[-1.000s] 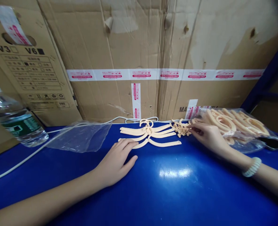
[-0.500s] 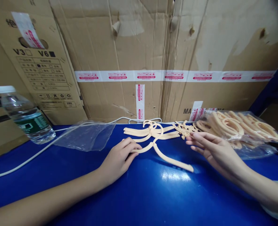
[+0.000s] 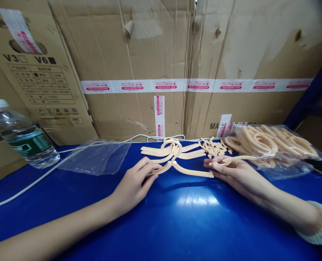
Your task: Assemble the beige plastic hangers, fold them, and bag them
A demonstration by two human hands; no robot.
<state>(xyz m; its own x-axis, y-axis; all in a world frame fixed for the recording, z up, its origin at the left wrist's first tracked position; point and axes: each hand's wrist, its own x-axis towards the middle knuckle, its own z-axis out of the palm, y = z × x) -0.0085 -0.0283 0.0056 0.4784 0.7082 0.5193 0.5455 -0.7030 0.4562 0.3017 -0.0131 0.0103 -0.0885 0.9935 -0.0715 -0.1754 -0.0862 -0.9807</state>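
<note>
A beige folding hanger (image 3: 193, 172) sits at the centre of the clock face, its free wing stretching toward 3 o'clock with a shadow on the blue table (image 3: 163, 228) beneath. At about 8 o'clock from its middle, the left hand (image 3: 137, 178) pinches the other wing's end between thumb and fingers. At 3 o'clock, the right hand (image 3: 238, 173) grips a thin curved strip (image 3: 239, 158); whether its fingers touch the nearby wing tip, I cannot tell. Similar hangers (image 3: 192, 155) lie stacked at 12 o'clock, and small beige pieces (image 3: 215, 148) are heaped at 2. Farther toward 2 to 3 is a clear bag of beige parts (image 3: 267, 143). Toward 9 lie a plastic sheet (image 3: 95, 159) and, beyond it, a water bottle (image 3: 30, 143). Cardboard (image 3: 139, 54) rises behind at 12.
</note>
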